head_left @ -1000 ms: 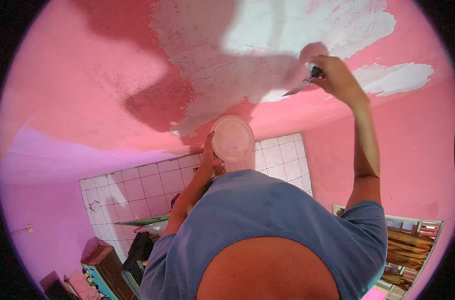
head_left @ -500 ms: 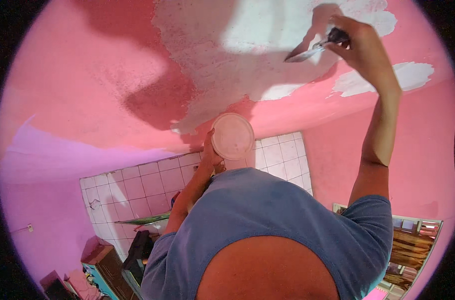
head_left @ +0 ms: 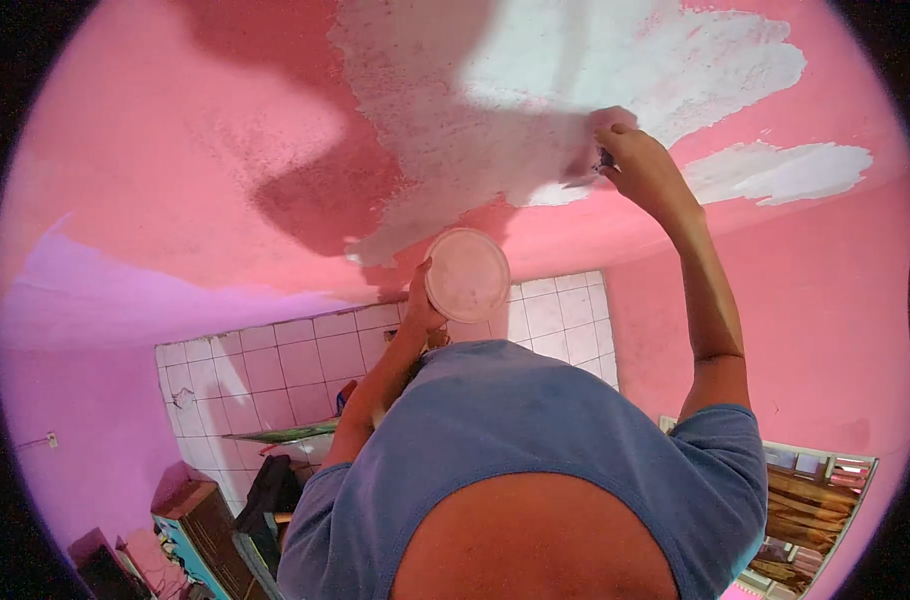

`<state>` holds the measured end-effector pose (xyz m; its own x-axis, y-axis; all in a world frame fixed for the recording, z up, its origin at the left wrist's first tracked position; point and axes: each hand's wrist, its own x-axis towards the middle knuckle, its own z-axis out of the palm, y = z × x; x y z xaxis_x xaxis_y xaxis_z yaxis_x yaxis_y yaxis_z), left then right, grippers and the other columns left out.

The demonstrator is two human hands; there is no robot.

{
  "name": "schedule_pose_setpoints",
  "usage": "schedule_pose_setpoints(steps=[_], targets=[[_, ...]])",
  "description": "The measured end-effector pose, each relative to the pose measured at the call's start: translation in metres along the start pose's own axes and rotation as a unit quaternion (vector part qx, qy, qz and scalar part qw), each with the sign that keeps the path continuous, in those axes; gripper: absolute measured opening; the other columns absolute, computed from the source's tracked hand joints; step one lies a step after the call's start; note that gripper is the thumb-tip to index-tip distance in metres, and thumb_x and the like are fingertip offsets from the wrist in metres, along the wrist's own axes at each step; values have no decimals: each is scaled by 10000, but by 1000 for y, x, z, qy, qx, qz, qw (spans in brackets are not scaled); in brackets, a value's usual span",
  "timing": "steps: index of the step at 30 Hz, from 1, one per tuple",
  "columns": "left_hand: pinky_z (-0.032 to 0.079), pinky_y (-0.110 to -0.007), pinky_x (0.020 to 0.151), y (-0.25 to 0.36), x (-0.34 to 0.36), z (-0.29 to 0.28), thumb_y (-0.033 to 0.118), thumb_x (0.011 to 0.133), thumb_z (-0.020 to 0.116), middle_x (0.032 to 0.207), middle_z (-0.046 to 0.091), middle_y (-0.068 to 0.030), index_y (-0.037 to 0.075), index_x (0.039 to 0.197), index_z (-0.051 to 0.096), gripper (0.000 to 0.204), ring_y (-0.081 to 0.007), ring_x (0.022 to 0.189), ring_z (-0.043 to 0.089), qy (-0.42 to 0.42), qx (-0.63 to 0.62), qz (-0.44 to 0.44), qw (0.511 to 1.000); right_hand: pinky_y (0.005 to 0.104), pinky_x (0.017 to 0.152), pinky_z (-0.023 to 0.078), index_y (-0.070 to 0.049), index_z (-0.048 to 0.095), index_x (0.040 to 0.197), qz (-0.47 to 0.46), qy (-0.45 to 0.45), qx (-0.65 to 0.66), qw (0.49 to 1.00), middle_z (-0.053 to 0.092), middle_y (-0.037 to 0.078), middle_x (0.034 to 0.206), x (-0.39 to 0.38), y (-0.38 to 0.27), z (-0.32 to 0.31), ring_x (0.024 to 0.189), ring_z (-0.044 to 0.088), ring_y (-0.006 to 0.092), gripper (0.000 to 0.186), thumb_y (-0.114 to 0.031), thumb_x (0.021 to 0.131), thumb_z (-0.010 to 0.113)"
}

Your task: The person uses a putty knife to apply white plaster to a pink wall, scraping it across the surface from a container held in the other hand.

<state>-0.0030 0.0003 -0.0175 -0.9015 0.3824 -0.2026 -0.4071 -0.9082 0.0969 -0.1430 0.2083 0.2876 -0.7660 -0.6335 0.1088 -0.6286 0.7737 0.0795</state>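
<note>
My left hand [head_left: 421,300] is wrapped round the side of a round, pale plastic tub [head_left: 468,276], held in front of my chest. Its contents are hard to make out. Raised to the right, my right hand [head_left: 643,172] grips a putty knife [head_left: 604,160] by its dark handle. The blade is mostly in shadow and lies at or close to the lower edge of a large white filler patch [head_left: 520,60] on the pink wall [head_left: 205,150]. I cannot tell whether the blade touches the surface. To the right of my hand is a smaller white patch [head_left: 790,172].
White tiles [head_left: 275,370] cover the wall below the pink area. At lower left stand a brown cabinet [head_left: 207,520] and dark items beside it. A mirror or framed opening [head_left: 815,510] is at lower right. Shadows of my arms and body fall across the wall.
My right hand has moved down and to the left with the putty knife, toward the lower edge of the large white patch. My left hand keeps the tub in nearly the same place.
</note>
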Motion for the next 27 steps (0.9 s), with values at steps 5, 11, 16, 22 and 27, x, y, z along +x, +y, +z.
schedule_pose_setpoints(steps=[5,11,16,22,27], targets=[[340,-565,995,-4,1,-4,508,867,374,1379,368,-151,132,1381,302,640,-359,1238,396,19,2,-4,1000,403,641,470,28,536,866,-87,129,36,987,595,168,885,9,-5,-7,762,599,336,210,51,689,648],[339,-562,997,8,-13,12,523,843,412,1382,363,-150,132,1383,296,677,-358,1244,389,-11,-5,12,1000,383,647,482,14,554,983,-85,133,22,987,595,166,880,7,-26,-84,723,607,320,289,-4,714,658],[330,-560,1003,-2,-1,12,523,826,436,1381,364,-145,133,1385,293,697,-352,1252,382,-43,0,0,999,392,633,486,-1,556,996,-2,155,21,988,596,179,871,-33,-53,-127,742,612,330,314,-40,709,677],[328,-552,1009,6,-4,-7,513,843,399,1383,366,-141,127,1383,295,672,-346,1252,384,-42,-44,-14,998,451,666,461,-4,517,861,-40,-12,79,996,570,185,815,-12,-27,-15,793,569,373,205,-98,745,657],[336,-528,1015,-2,0,-10,496,862,377,1377,377,-134,119,1381,296,647,-331,1248,393,-68,-11,28,997,392,622,461,8,492,822,-8,16,52,998,560,148,800,-5,-10,39,734,596,322,201,-13,724,667]])
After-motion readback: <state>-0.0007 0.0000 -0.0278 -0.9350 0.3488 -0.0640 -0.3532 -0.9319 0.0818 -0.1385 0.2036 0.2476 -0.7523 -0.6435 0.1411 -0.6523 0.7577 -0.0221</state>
